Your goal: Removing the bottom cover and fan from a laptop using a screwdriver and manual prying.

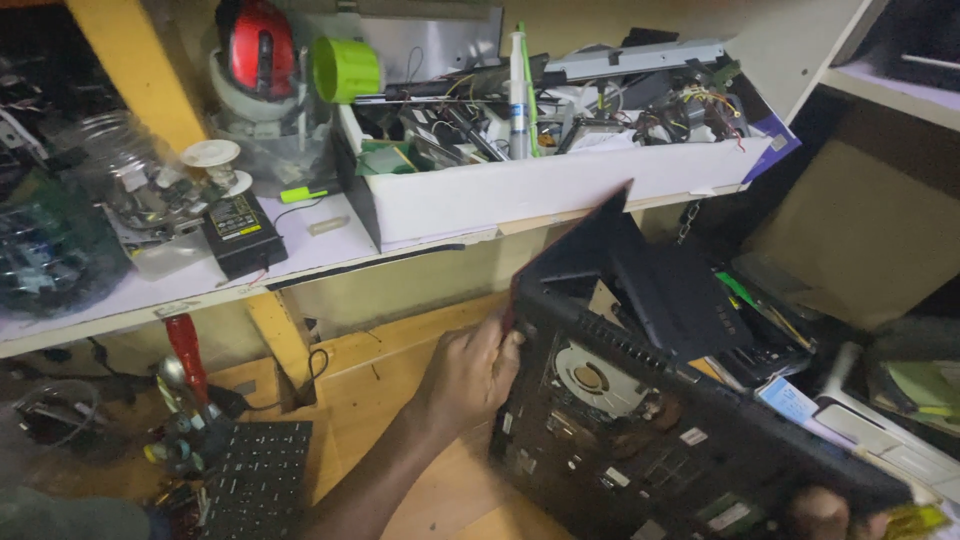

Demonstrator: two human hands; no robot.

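While hands (475, 370) grip the opened laptop (640, 420), a white box (540, 190) sits above

Left hand (470, 370): forearm extends up from the lower frame edge, wrist straight, fingers (505, 345) curled closed in a grip. Right hand (825, 512): only partly visible at the bottom edge, fingers bent.

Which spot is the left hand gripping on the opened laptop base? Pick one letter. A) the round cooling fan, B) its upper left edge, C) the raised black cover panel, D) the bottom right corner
B: the left hand has its grip on the upper left edge of the laptop base, with the cooling fan and the raised black cover panel lying off to its right, untouched by it.
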